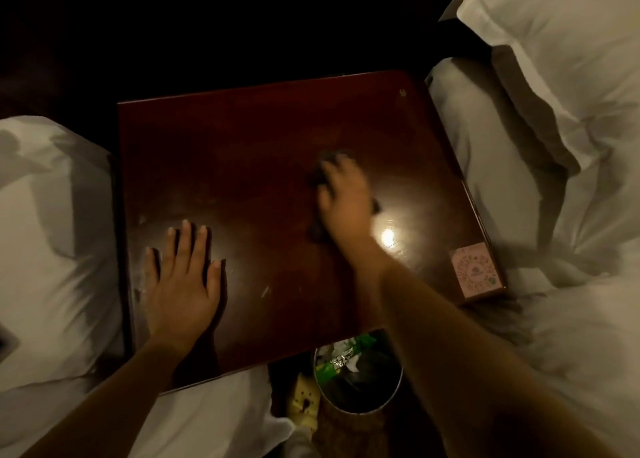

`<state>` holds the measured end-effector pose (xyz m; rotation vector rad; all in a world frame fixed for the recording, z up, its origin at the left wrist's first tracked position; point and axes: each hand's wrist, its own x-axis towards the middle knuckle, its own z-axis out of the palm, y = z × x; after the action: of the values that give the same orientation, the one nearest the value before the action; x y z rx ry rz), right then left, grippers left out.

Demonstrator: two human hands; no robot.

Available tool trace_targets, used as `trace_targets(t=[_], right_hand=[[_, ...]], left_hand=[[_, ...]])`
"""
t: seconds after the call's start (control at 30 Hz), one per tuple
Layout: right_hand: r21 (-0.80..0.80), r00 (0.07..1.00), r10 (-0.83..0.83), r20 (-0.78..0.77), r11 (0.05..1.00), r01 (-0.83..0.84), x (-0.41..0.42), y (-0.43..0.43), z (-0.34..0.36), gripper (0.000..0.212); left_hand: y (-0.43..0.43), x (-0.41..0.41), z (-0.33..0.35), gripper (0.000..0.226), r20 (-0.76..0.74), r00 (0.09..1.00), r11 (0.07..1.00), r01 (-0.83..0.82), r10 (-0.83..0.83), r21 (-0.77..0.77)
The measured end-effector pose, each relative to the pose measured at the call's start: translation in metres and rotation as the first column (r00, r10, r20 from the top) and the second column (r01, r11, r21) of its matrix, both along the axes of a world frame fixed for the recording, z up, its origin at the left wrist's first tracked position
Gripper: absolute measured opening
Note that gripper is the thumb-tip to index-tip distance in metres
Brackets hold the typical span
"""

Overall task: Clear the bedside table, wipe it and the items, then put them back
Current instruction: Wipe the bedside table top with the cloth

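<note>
The dark glossy wooden bedside table (249, 166) fills the middle of the view, its top bare except for a pink card (476, 270) lying flat at its near right corner. My right hand (343, 198) presses a dark cloth (320, 177) onto the table right of centre; the hand is blurred. The cloth shows only at its edges around my fingers. My left hand (183, 274) lies flat, fingers spread, on the near left part of the tabletop and holds nothing.
White bedding (45, 249) borders the table on the left and white pillows (554, 94) on the right. A round metal bin (360, 378) with green wrappers stands on the floor below the near edge, a yellow object (304, 398) beside it. A lamp reflection (388, 237) glints on the wood.
</note>
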<state>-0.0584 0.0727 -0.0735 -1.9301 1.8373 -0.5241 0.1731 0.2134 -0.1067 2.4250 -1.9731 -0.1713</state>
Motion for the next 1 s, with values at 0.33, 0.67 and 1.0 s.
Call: trace_targets(t=[0.33, 0.67, 1.0], right_hand=[[-0.014, 0.967, 0.252, -0.017, 0.967, -0.253, 0.125, 0.028, -0.008, 0.045], [-0.034, 0.916, 0.397, -0.065, 0.916, -0.399, 0.158, -0.044, -0.015, 0.045], [-0.044, 0.821, 0.57, -0.028, 0.82, -0.571, 0.176, -0.024, -0.009, 0.044]], left_hand=[[0.0, -0.002, 0.005, 0.059, -0.018, 1.0, 1.0, 0.003, -0.003, -0.012], [-0.001, -0.003, 0.012, 0.06, -0.067, 0.997, 1.0, -0.029, 0.029, 0.007], [0.003, 0.006, 0.016, 0.06, -0.509, 0.858, 0.971, -0.176, 0.07, -0.163]])
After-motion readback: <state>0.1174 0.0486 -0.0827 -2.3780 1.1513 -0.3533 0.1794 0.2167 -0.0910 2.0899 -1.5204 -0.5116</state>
